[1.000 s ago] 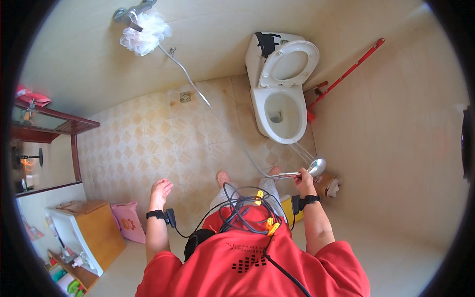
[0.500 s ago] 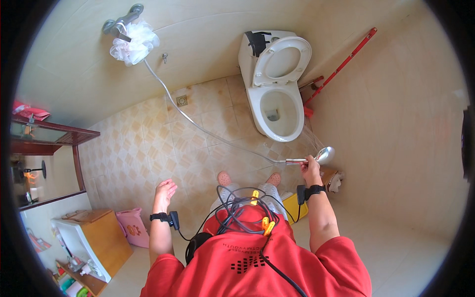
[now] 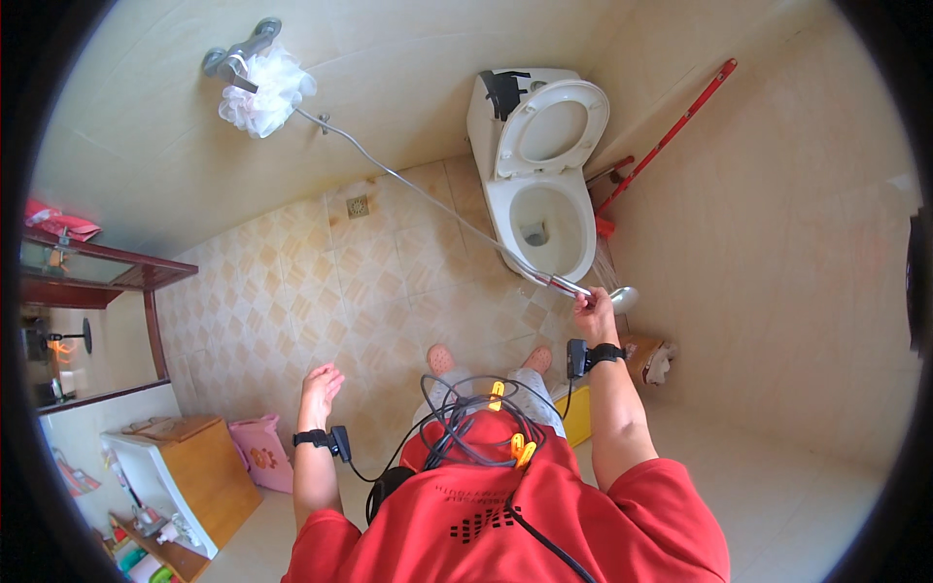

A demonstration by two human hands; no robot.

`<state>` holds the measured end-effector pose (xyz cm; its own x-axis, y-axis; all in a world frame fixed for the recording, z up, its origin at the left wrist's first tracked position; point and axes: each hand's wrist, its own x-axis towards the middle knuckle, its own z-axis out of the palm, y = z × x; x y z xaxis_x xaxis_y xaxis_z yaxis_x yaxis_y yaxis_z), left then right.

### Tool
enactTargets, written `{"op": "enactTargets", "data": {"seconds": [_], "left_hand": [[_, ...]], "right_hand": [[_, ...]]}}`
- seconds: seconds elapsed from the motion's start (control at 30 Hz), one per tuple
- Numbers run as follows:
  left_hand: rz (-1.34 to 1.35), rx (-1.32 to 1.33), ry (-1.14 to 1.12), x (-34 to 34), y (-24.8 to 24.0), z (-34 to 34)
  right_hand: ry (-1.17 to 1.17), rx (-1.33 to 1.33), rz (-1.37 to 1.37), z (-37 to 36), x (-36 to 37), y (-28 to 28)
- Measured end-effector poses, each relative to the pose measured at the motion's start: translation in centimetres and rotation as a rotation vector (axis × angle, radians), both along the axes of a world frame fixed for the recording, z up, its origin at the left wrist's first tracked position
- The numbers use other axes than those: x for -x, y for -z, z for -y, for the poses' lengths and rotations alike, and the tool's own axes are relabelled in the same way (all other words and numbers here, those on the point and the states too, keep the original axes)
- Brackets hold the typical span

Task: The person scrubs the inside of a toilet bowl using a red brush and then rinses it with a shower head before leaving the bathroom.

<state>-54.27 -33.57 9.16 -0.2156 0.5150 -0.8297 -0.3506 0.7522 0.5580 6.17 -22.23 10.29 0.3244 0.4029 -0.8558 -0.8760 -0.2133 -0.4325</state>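
My right hand [image 3: 595,317] is closed round the handle of a chrome shower head [image 3: 625,298], in front of the toilet [image 3: 500,199] and near the right wall. Faint water streaks run from the head toward the floor beside the bowl. A silver hose [image 3: 425,197] stretches from the handle, across the bowl's left rim, to the wall mixer tap [image 3: 255,44]. A white bath puff [image 3: 264,95] hangs on that tap. My left hand [image 3: 319,390] hovers over the tiles at left, fingers stretched out, holding nothing. The toilet's lid and seat are raised.
A red-handled tool [image 3: 680,126] leans on the right wall by the toilet. A bin [image 3: 641,358] stands by my right forearm, a yellow box [image 3: 577,418] behind my legs. A wooden cabinet [image 3: 209,476] and pink stool-like item [image 3: 260,454] are at left. Looped black cables [image 3: 457,418] hang before me.
My right hand has moved slightly left and up with the shower head, which is turned more downward. The hose has lifted and now crosses the toilet bowl. My left hand has shifted slightly down.
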Motion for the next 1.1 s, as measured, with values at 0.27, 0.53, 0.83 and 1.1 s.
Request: {"op": "enactTargets", "data": {"seconds": [0.27, 0.53, 0.83, 1.1], "left_hand": [[-0.049, 0.013, -0.005, 0.9, -1.4, 2.8], [-0.079, 0.033, -0.017, 1.3, -2.4, 3.1], [-0.090, -0.028, 0.072, -0.1, -3.3, 1.5], [-0.026, -0.031, 0.096, 0.1, -1.9, 0.8]], "right_hand": [[0.309, -0.142, -0.284, 0.2, 0.5, 4.3], [0.475, -0.200, -0.297, 1.4, 1.7, 4.9], [0.014, -0.042, -0.104, -0.8, 1.9, 3.6], [-0.124, 0.013, -0.017, 3.2, 1.6, 3.0]]}}
